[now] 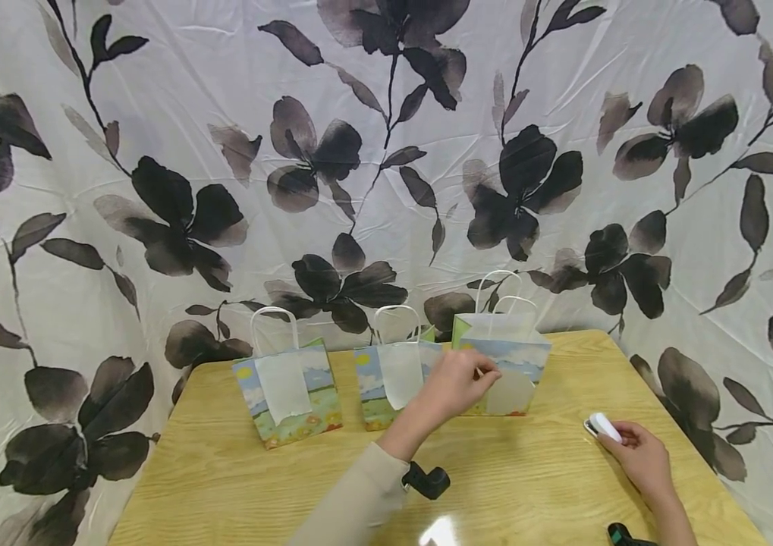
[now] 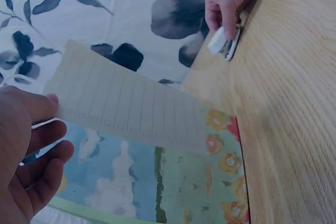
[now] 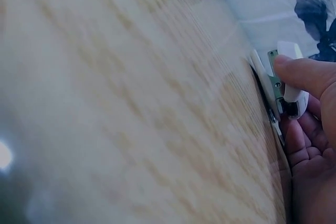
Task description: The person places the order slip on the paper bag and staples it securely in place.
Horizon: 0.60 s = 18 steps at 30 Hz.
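My left hand (image 1: 463, 379) is in front of the right-hand paper gift bag (image 1: 529, 353). Its thumb meets the edge of a lined paper sheet (image 2: 126, 98) with small checkboxes, and the sheet appears pinched there; the fingertips behind it are hidden. The sheet lies aslant across the bag's painted sky-and-flower front (image 2: 113, 177). Over at the right side of the table, my right hand (image 1: 642, 459) holds a small white stapler (image 1: 606, 427) between thumb and fingers. The stapler's metal base shows beneath its white top (image 3: 290, 51).
Two more gift bags stand to the left, the middle one (image 1: 367, 383) and the far-left one (image 1: 323, 379). White sheets (image 1: 284, 387) hang over their fronts. Bare wood table (image 1: 529, 485) spreads before the bags, and a floral cloth (image 1: 427, 227) hangs behind.
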Each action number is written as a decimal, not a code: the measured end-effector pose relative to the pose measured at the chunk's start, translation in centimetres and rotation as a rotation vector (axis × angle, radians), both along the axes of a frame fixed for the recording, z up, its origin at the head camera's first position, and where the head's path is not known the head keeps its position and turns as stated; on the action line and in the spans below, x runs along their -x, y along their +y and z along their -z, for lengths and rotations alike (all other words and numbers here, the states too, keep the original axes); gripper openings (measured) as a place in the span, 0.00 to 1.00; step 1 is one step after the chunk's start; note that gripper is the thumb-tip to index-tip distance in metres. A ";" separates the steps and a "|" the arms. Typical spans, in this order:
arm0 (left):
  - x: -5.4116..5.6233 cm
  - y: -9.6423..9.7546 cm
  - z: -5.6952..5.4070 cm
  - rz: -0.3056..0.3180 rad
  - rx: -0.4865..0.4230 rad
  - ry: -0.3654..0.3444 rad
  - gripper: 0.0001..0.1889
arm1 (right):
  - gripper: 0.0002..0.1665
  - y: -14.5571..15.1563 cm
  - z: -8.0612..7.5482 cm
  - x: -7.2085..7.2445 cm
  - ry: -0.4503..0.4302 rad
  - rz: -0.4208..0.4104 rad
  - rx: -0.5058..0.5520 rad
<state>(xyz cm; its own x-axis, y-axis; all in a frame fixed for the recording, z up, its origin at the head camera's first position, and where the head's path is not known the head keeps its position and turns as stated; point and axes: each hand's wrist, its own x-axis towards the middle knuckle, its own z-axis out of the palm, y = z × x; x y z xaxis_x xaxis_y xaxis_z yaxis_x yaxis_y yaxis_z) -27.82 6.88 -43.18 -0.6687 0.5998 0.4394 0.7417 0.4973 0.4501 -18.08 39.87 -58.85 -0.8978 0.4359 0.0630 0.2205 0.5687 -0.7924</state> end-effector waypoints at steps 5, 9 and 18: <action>0.5 0.3 -0.2 -0.045 -0.001 0.109 0.06 | 0.28 0.1 0.0 0.1 -0.003 0.010 0.011; 1.3 0.8 -0.4 -0.094 -0.033 0.191 0.05 | 0.27 0.2 0.2 0.3 0.004 0.023 0.002; 2.4 1.5 -0.1 -0.188 -0.178 0.130 0.04 | 0.26 0.4 0.5 0.2 0.010 0.016 -0.013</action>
